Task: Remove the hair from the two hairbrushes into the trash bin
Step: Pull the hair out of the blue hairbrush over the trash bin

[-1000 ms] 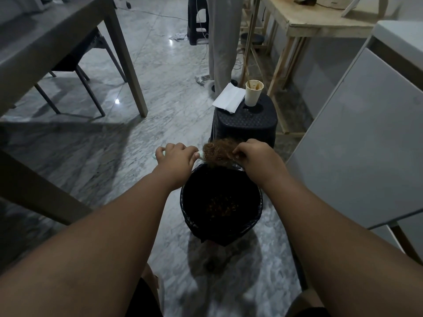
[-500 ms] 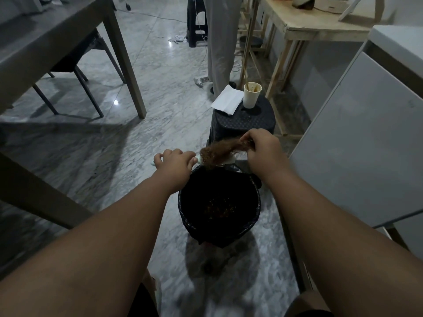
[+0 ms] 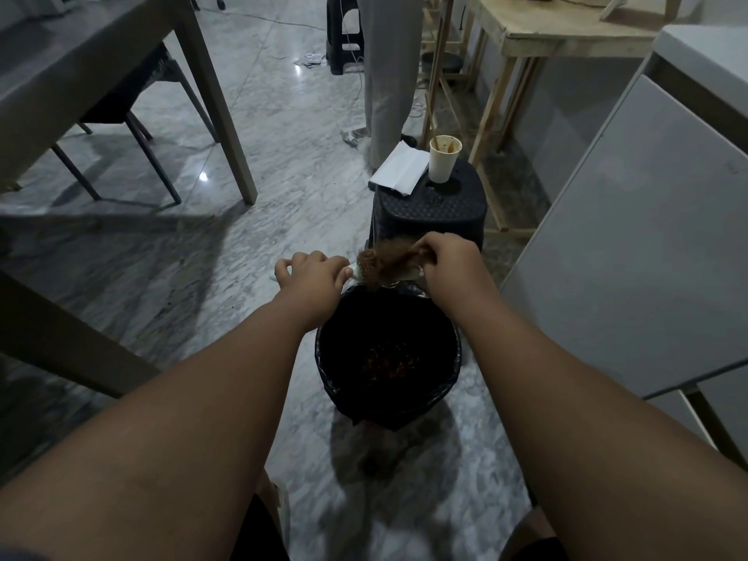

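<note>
My left hand point(image 3: 311, 275) grips the pale handle of a hairbrush point(image 3: 398, 275) held level over the far rim of the trash bin point(image 3: 326, 358). A brown clump of hair point(image 3: 382, 261) sits on the brush head. My right hand point(image 3: 451, 261) pinches that clump at its right end, and the hair stretches up from the bristles. The bin is black, lined with a black bag, and holds brownish hair at its bottom. Only one hairbrush is in view.
A black plastic stool point(image 3: 435, 214) behind the bin carries a paper cup point(image 3: 444, 157) and a white folded paper point(image 3: 400, 168). A person's legs point(image 3: 386, 74) stand beyond it. A grey table point(image 3: 93, 74) with a chair is left, a white cabinet point(image 3: 631, 244) right, wooden tables behind.
My right hand has pulled the hair clump up and to the right, lifting it partly off the bristles. My left hand keeps the brush steady over the bin.
</note>
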